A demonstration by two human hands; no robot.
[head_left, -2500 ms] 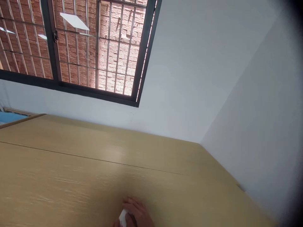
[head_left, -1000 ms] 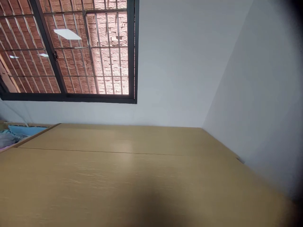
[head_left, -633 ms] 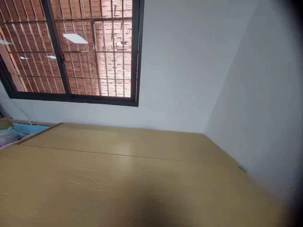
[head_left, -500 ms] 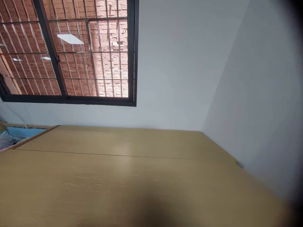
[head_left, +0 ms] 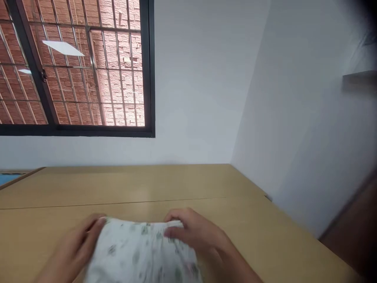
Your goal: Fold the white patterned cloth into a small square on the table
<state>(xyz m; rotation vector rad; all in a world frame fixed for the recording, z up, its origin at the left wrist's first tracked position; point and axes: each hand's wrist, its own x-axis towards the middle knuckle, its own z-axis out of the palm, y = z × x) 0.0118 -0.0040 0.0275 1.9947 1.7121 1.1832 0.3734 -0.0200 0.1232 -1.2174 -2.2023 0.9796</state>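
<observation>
A white cloth with small green prints [head_left: 141, 255] lies on the light wooden table [head_left: 176, 184] at the bottom of the view. My left hand [head_left: 73, 251] grips its left edge with curled fingers. My right hand [head_left: 197, 234] rests over its far right corner, fingers bent down onto the fabric. Both hands are slightly blurred by motion. The lower part of the cloth is cut off by the frame's edge.
The table runs into a corner of white walls [head_left: 206, 98]. A black-framed barred window [head_left: 76, 67] with a brick wall behind it is at upper left. A dark shelf [head_left: 359, 76] hangs on the right wall. A seam [head_left: 88, 204] crosses the tabletop.
Both hands and the printed cloth have come into view at the bottom; shortly before, only bare tabletop showed. The camera has turned right, shifting the window left.
</observation>
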